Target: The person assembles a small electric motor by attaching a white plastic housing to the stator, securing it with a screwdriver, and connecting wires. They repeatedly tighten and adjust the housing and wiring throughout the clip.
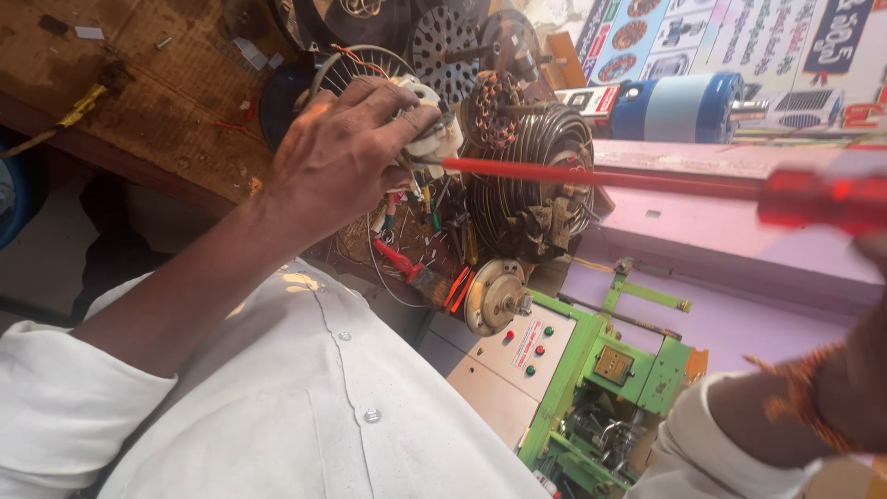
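In the head view, the left hand [337,152] closes its fingers around a small white part [432,129], above a workbench [139,111] full of coils. The long red screwdriver [647,180] comes from the right and its tip touches this part, just beside the fingers. The right hand [873,254] is at the frame edge by the handle; its grip I cannot tell.

Your left hand [337,157] grips a small white plastic part [432,125] (mostly hidden under your fingers). The red screwdriver [647,180] lies nearly level, handle at your right hand [873,254], tip touching that part.
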